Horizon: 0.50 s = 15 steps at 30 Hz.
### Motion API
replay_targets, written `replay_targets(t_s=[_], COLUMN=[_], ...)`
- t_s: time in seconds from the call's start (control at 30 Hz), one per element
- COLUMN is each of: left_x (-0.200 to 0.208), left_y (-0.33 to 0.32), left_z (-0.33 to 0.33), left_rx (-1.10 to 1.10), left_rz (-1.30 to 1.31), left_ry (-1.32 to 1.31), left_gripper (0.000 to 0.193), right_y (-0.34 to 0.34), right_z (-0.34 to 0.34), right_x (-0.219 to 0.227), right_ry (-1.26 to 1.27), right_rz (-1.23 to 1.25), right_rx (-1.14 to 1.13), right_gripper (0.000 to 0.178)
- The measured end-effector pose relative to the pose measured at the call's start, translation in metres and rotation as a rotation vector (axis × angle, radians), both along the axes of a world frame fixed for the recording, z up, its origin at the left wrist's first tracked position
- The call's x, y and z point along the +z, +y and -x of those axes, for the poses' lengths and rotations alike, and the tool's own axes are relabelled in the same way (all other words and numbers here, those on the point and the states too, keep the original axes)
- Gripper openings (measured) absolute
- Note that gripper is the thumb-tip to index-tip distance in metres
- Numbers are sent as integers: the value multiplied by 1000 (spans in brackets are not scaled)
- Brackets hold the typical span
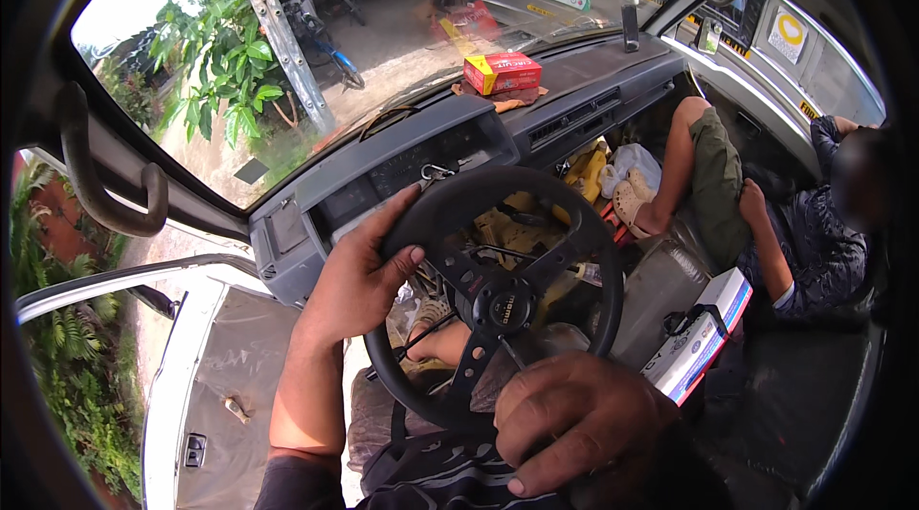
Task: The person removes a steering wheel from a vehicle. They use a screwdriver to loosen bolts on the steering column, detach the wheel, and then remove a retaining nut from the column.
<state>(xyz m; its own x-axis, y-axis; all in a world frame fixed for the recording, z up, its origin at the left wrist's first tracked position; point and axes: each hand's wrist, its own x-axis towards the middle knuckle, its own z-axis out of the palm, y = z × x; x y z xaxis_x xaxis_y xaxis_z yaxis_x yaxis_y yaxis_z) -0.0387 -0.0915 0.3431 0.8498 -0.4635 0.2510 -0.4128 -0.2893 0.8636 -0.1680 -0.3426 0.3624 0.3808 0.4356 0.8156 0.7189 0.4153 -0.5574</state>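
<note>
A black three-spoke steering wheel [613, 266] is in front of me. My left hand [359, 271] is closed on its upper left rim, thumb across the near face and fingers along the top. Just past those fingertips, a small metal carabiner [437, 170] shows against the dashboard. My right hand [579, 419] is above my lap, beside the lower right of the wheel. Its fingers are curled with the back of the hand up, so whatever is under the palm is hidden. A thin grey rod [513, 352] shows between the wheel and this hand.
A red and yellow box [503, 73] lies on the dashboard [574, 84]. On my right sits another person [804, 223], with a long white and blue box [697, 333] between us. The driver's door [215, 395] stands open on my left. A pole [278, 32] rises beyond the windshield.
</note>
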Motion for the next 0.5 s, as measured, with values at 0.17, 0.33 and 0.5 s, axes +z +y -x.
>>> replay_targets(t_s=[0.17,0.33,0.5], left_x=[14,12,17], left_y=[-6,-7,-17], left_z=[-16,-2,50], left_rx=[-54,68,-33], left_rz=[-139,-173,-305], left_ry=[-12,-187,-735], left_gripper=[67,68,63], right_y=[25,-7,5], right_z=[18,2,28], right_x=[9,13,22], right_ry=[-95,-76,-40], right_rz=[-343,162,-36], right_rx=[-515,257,-437], right_gripper=[35,41,38])
